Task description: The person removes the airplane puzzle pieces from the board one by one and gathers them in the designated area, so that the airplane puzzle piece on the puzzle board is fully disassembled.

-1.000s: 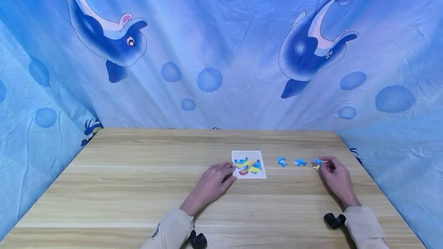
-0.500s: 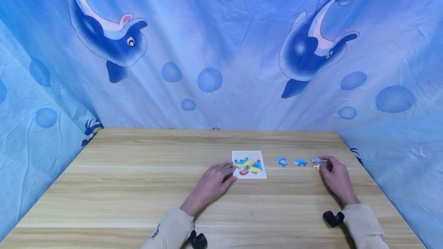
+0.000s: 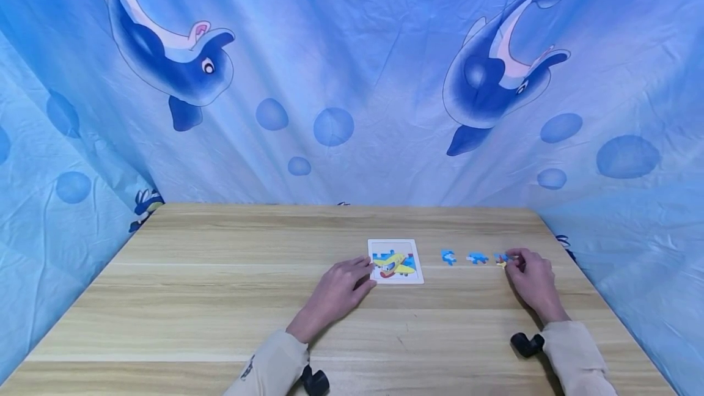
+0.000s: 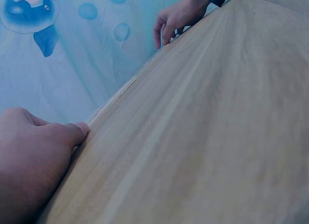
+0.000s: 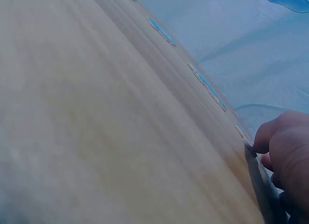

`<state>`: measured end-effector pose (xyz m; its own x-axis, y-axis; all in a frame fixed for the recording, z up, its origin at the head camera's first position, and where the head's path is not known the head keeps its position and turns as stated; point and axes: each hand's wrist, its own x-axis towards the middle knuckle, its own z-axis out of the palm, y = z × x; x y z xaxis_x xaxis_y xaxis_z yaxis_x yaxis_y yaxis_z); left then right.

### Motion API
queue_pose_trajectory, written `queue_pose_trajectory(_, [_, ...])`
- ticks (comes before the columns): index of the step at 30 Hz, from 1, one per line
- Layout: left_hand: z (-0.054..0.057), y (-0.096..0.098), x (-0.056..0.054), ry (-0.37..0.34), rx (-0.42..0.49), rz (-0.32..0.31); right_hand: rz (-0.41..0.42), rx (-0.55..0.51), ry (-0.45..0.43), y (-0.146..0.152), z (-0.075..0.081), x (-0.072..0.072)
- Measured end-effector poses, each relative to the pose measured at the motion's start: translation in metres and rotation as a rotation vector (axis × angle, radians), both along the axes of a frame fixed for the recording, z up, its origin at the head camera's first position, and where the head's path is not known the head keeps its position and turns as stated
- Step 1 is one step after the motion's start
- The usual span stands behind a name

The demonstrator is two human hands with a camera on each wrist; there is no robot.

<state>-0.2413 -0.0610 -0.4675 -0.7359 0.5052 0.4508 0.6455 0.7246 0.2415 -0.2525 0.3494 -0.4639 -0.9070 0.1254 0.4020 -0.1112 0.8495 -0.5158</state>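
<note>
In the head view a white-framed jigsaw puzzle (image 3: 409, 280) lies on the table, showing a yellow plane on blue, with a bare strip along its upper part. My left hand (image 3: 343, 287) rests at its left edge, fingertips on the frame and thumb by the lower left corner. To the right, my right hand (image 3: 532, 277) pinches a blue, red and yellow puzzle piece (image 3: 501, 258) at its right side; the fingers partly cover it. The thumb of my left hand (image 4: 36, 151) lies extended in the left wrist view. The right wrist view shows my right hand (image 5: 289, 151) low over the table.
Two blue puzzle pieces, one left (image 3: 448, 257) and one right (image 3: 477, 258), lie in a row between the puzzle and my right hand. The wooden table (image 3: 220, 298) reaches back to a blue dolphin-print curtain (image 3: 363, 78).
My right fingers have shifted slightly left over the puzzle piece, which shows less of its surface than half a second ago. The left hand and the puzzle have stayed put.
</note>
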Motion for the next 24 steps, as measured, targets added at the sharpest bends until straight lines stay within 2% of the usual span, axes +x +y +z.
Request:
queue_pose_trajectory(6, [-0.0001, 0.0004, 0.0004, 0.013, 0.0, -0.002, -0.006, 0.011, 0.006, 0.0007, -0.0017, -0.0009])
queue_pose_trajectory(13, [-0.0005, -0.0002, 0.001, -0.027, -0.014, 0.01, -0.015, 0.033, 0.002, 0.0007, -0.0022, -0.0015])
queue_pose_trajectory(17, [-0.0014, -0.0005, 0.0004, -0.021, -0.014, 0.009, -0.01, 0.039, -0.019, 0.001, -0.002, -0.0015])
queue_pose_trajectory(24, [-0.0009, -0.0002, 0.0003, 0.001, -0.012, 0.007, -0.004, -0.004, -0.027, 0.0023, -0.0025, -0.0009])
